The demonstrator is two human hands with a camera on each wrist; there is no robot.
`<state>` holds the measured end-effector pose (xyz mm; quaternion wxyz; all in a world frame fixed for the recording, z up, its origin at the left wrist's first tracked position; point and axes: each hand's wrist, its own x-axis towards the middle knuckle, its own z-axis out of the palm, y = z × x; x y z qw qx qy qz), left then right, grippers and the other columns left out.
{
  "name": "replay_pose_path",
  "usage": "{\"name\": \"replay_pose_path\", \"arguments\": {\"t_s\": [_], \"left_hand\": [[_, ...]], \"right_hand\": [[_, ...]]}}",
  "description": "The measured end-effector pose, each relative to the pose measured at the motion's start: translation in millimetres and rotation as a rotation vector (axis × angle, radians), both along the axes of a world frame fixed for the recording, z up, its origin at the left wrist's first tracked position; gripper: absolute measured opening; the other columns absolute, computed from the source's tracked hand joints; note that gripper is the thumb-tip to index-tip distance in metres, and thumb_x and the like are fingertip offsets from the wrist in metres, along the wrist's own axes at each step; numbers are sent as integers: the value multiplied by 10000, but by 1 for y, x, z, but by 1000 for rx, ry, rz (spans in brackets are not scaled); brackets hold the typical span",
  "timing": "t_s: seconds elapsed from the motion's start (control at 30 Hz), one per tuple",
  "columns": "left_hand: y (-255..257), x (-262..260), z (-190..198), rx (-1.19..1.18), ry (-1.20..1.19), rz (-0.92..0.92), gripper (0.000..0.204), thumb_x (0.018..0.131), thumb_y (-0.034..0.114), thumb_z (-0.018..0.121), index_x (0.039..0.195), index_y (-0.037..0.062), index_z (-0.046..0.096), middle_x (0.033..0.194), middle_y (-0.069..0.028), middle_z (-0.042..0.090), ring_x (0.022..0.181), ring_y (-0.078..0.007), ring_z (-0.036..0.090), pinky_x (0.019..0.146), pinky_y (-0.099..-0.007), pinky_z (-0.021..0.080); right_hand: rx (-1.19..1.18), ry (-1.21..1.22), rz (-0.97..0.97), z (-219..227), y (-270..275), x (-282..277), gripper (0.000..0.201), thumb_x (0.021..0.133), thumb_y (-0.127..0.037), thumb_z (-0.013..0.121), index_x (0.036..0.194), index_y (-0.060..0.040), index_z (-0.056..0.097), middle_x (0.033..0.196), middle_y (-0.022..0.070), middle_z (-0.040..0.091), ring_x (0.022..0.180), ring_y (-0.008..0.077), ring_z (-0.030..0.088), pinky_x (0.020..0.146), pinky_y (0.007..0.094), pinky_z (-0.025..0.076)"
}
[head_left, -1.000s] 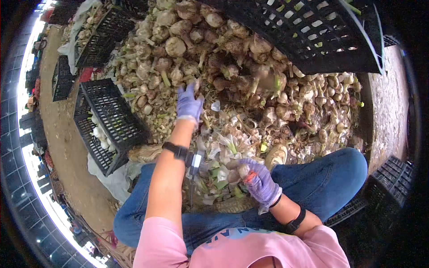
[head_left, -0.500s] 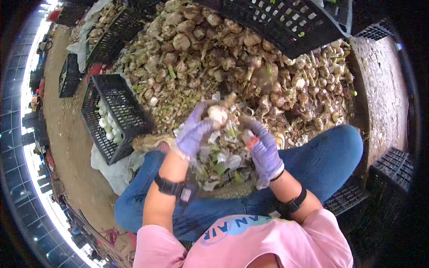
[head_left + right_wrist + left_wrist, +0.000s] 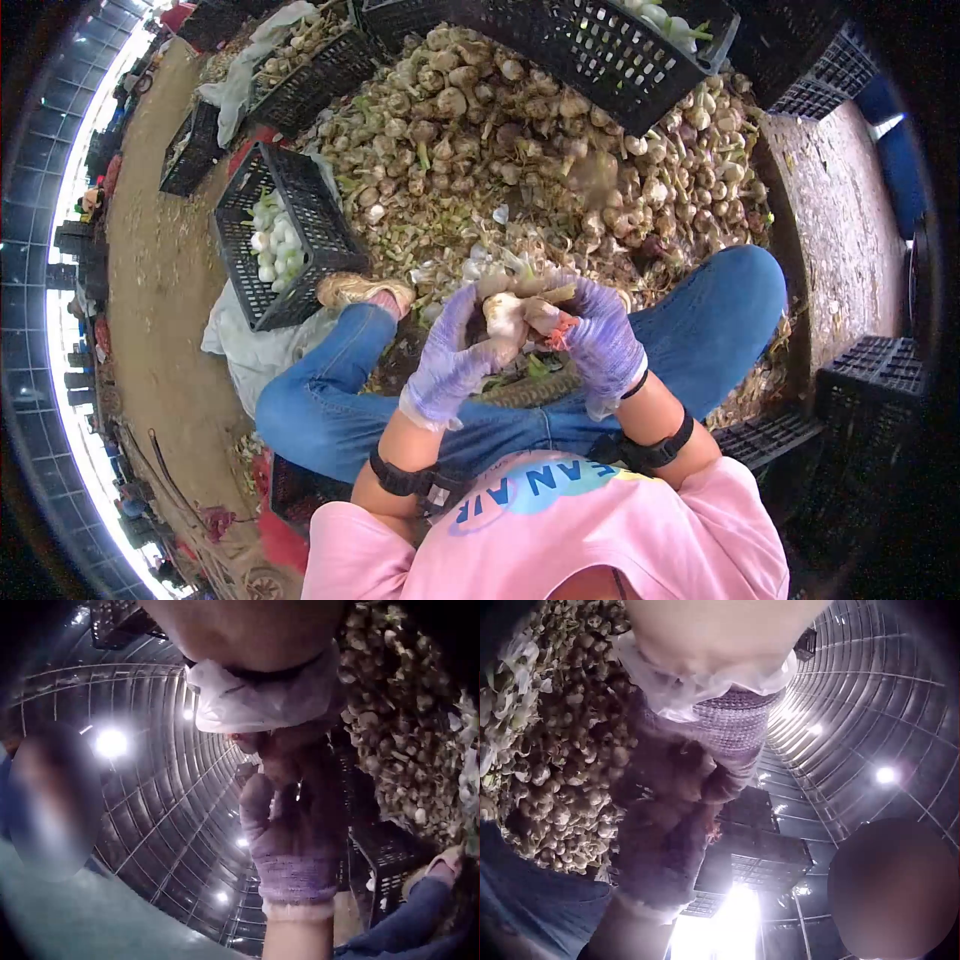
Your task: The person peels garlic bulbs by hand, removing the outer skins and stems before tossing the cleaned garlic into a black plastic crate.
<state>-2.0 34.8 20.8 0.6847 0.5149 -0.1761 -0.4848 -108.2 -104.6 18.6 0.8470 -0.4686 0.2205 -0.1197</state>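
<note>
In the head view, both hands meet over the lap in purple knit gloves with clear plastic at the cuffs. A pale garlic bulb with brownish outer skin sits between them. My left hand holds the bulb, its thumb along the near side. My right hand, with a red-orange wrap at the thumb, grips the bulb's stalk side with curled fingers. The stalk points right across those fingers. In the right wrist view, a thin bright glint shows between the hands; what it belongs to is unclear.
A large heap of unpeeled garlic spreads ahead, with loose skins nearer the legs. A black crate of white bulbs stands at the left; another black crate is at the far side. Stacked crates stand at the right.
The left hand has come back from the heap with a garlic bulb and brought it down to the right hand over the lap. The head view has shifted, showing more of the crates.
</note>
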Motion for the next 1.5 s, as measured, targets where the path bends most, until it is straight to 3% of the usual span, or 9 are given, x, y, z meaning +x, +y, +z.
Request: {"name": "replay_pose_path", "arguments": {"t_s": [0.63, 0.83, 0.93, 1.0, 1.07, 1.13, 1.3, 1.4, 1.5], "left_hand": [[-1, -21, 10, -77, -79, 124, 803, 630, 397, 772, 1258, 50, 412, 1189, -134, 523, 1079, -238, 517, 865, -330, 449], [5, 0, -11, 101, 278, 82, 816, 660, 687, 599, 1140, 43, 462, 750, -53, 610, 594, -151, 577, 514, -276, 505], [-1, -2, -3, 144, 419, 147, 789, 670, 597, 668, 1187, 48, 436, 865, -65, 600, 702, -146, 586, 608, -267, 508], [-6, -7, 5, 98, 169, 136, 770, 683, 537, 689, 1218, 54, 416, 932, -70, 581, 769, -145, 581, 670, -263, 498], [-7, -8, 11, 57, -78, 127, 760, 697, 477, 711, 1248, 59, 396, 998, -74, 562, 837, -144, 576, 733, -258, 489], [-5, -7, 15, 108, -57, 112, 748, 718, 349, 733, 1297, 70, 352, 1099, -76, 507, 953, -139, 533, 833, -256, 440], [0, -2, -5, 81, 236, -61, 872, 711, 746, 443, 1207, 30, 457, 762, -111, 628, 372, -150, 499, 319, -243, 386], [-6, -11, 2, 166, 205, 55, 855, 706, 710, 504, 1226, 35, 435, 810, -98, 623, 404, -150, 522, 320, -234, 381], [-8, -21, -8, 50, 41, 209, 800, 738, 591, 595, 1280, 48, 366, 1032, -73, 549, 799, -147, 559, 655, -258, 476]], "right_hand": [[44, -45, 158, 5, 4, -1, 284, 787, -192, 640, 983, 10, 608, 863, 28, 620, 760, 87, 558, 660, 237, 455], [-310, 48, 164, -6, 0, -4, 237, 734, -165, 638, 904, 0, 640, 783, 80, 631, 714, 172, 586, 645, 301, 461], [-652, 94, 130, -6, 3, -4, 307, 681, -152, 647, 950, -5, 625, 786, 163, 609, 725, 287, 594, 653, 345, 458], [-446, 61, -5, -20, 6, -2, 328, 770, -203, 651, 1006, 15, 585, 785, 30, 583, 662, 78, 528, 594, 234, 449], [-394, 40, -33, -22, 4, -1, 335, 779, -230, 638, 1000, 17, 589, 810, 41, 582, 685, 95, 534, 615, 255, 452], [-809, -16, 79, -15, -9, -1, 355, 731, -217, 640, 998, 14, 602, 856, 164, 604, 818, 274, 589, 734, 330, 449], [255, -74, 300, -10, -5, 1, 265, 825, -206, 594, 1023, -30, 595, 943, 53, 613, 881, 126, 570, 764, 267, 458], [316, -175, 112, -18, 2, -1, 393, 812, -236, 630, 1121, -19, 522, 968, 45, 595, 887, 126, 559, 772, 279, 460], [122, -197, 37, -19, -1, 0, 475, 794, -242, 667, 1166, -7, 487, 982, 39, 586, 874, 117, 556, 761, 276, 465]]}}
